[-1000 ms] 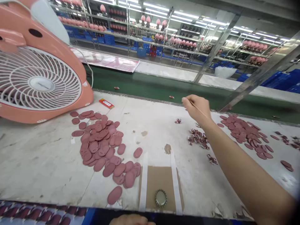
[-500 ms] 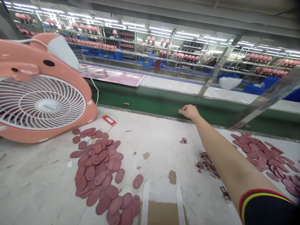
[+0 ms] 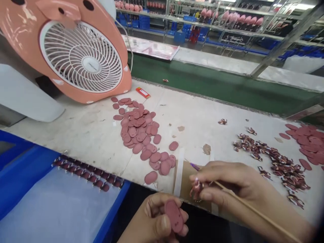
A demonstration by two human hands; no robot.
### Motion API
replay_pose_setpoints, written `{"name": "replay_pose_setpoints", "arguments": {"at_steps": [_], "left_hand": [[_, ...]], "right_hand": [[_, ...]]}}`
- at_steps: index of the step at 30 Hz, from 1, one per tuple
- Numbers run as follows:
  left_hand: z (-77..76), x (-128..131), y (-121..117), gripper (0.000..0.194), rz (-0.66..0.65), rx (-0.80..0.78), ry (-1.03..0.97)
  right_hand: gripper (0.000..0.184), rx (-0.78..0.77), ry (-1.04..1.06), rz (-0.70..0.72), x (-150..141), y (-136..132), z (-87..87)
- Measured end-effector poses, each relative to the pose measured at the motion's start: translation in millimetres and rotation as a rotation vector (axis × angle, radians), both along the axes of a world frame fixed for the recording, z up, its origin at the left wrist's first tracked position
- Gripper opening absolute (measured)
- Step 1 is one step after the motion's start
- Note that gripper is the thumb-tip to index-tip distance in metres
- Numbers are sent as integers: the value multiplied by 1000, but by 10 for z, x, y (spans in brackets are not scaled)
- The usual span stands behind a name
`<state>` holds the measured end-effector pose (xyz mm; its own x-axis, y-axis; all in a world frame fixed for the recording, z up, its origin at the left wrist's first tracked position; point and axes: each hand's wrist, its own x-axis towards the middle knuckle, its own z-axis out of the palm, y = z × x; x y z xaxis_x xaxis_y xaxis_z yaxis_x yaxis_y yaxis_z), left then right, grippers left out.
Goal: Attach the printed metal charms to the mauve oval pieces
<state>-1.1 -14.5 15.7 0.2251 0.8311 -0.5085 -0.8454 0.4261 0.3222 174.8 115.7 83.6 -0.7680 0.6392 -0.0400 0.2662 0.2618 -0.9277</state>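
My left hand is low at the table's near edge, its fingers closed on one dark pink oval piece. My right hand is just to its right, pinching a small dark red-and-white ornament and holding a thin wooden stick with a purple tip. Under that hand lies a brown cardboard pad taped to the table. A heap of pink oval pieces lies to the left of the pad.
A pink fan stands at the back left, an orange lighter beside it. Small dark ornaments and more oval pieces lie right. A blue tray with a row of finished pieces sits near left. A green conveyor belt runs behind.
My right hand has come back from the far table edge to the cardboard pad, now with a small ornament. My left hand has risen into view with an oval piece. The camera tilted down.
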Motion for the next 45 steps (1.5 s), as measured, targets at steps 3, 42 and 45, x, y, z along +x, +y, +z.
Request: {"name": "replay_pose_setpoints", "arguments": {"at_steps": [3,42,45], "left_hand": [[17,-20,-56,33,-23,-13,-5],[-47,88,-90,31,-48,-111,20],[-41,84,-89,30,-41,-113,21]], "right_hand": [[16,38,41,28,-36,-224,-111],[24,118,5,145,27,-356,-232],[27,127,15,147,14,-359,-240]]}}
